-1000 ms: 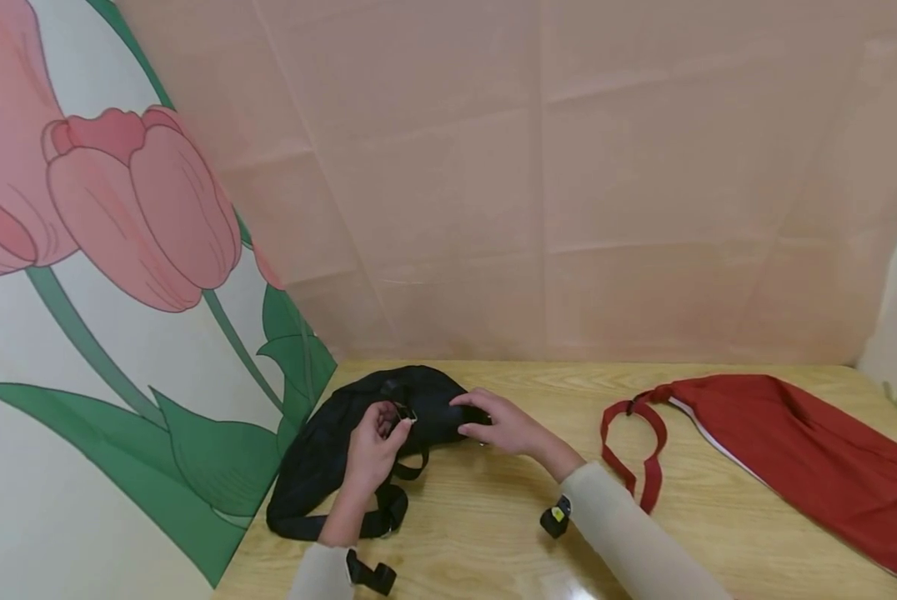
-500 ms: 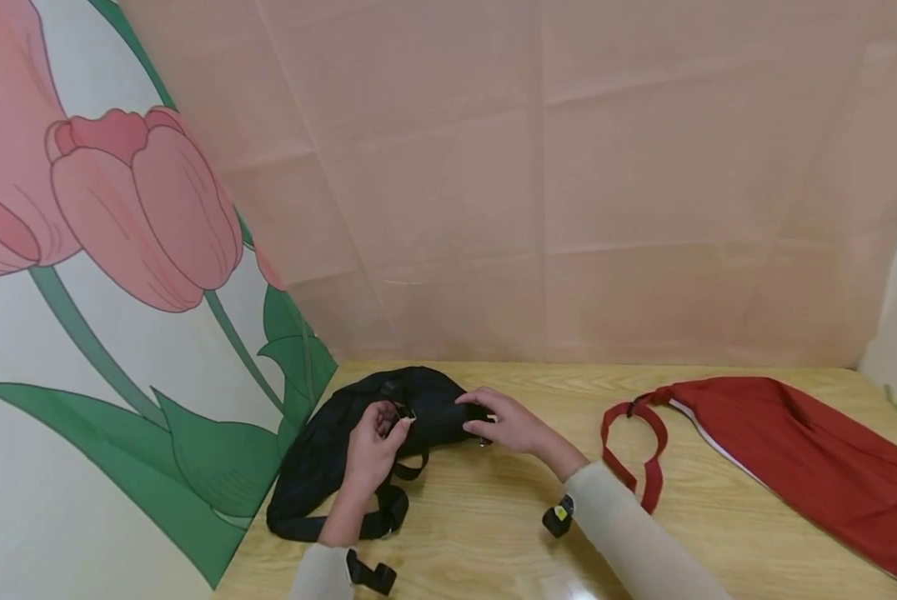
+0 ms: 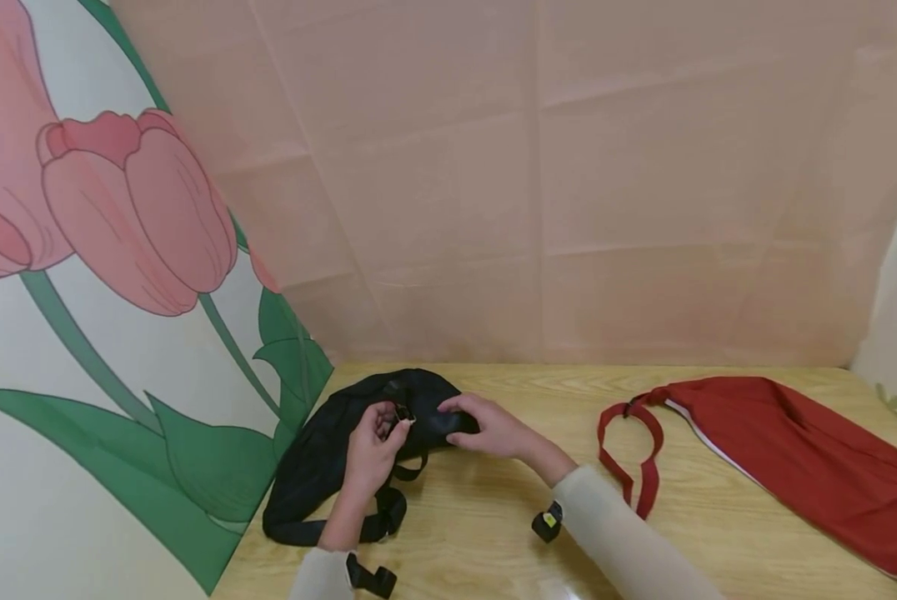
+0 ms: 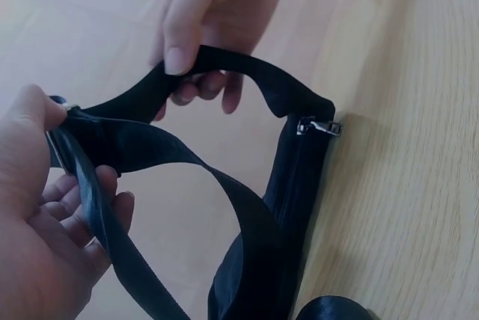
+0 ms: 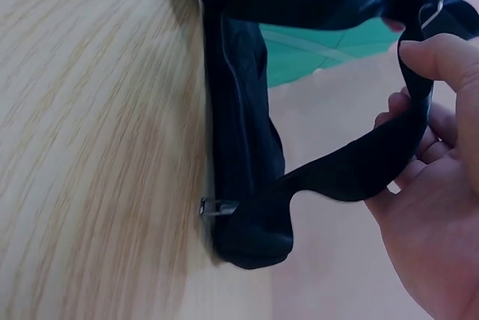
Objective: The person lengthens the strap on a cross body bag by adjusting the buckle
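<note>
A black sling bag (image 3: 317,462) lies at the left of the wooden table, its strap raised in loops. My left hand (image 3: 369,450) pinches the strap at a metal-edged buckle (image 4: 67,107) between thumb and fingers. To its right, my right hand (image 3: 493,427) holds the black strap (image 4: 262,73) with thumb on one side and fingers curled behind. In the right wrist view, the right thumb lies close by the metal buckle. A silver zipper pull (image 5: 217,206) hangs at the end of the bag body, beside where the strap joins.
A red bag (image 3: 801,458) with a looped red strap (image 3: 653,467) lies at the table's right side. Behind the table (image 3: 478,533) hangs a creased pinkish sheet (image 3: 568,208). A tulip-printed panel (image 3: 148,217) stands at the left, close to the black bag.
My right hand, with the strap, first shifted slightly right and has now moved left, nearer my left hand. The left hand keeps its grip at the buckle.
</note>
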`<state>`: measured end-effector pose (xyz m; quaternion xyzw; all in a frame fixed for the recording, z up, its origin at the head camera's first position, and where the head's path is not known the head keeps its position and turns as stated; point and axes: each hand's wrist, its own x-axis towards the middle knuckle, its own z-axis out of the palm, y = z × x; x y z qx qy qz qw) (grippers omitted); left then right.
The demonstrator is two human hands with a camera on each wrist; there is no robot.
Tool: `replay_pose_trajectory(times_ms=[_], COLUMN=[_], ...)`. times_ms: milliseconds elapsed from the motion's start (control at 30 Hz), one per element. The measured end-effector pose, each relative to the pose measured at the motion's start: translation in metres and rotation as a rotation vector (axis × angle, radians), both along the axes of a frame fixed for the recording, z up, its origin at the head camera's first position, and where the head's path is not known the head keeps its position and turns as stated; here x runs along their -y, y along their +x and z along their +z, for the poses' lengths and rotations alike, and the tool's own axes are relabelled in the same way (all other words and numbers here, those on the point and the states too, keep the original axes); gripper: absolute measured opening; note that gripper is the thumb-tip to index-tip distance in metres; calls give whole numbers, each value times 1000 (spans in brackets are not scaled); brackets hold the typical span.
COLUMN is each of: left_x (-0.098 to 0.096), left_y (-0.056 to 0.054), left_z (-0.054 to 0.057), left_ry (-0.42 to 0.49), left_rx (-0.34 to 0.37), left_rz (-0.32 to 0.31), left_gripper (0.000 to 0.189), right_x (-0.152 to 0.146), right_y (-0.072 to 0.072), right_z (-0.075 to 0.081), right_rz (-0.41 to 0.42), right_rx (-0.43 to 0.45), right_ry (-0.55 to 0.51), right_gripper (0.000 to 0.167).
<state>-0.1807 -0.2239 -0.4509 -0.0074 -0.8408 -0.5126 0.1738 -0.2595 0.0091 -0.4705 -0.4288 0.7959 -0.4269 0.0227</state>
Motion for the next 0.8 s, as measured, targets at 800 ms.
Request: replay_pose_trajectory(times_ms=[800], left_x=[0], left_y=[4], left_z=[2], left_ry=[-29], left_rx=[-21], left_rz=[-31], left_gripper=[38], right_x=[-2], right_y=[4], right_z=[5], right_rz=[-25], right_rx=[89], right_ry=[82], right_gripper=[42])
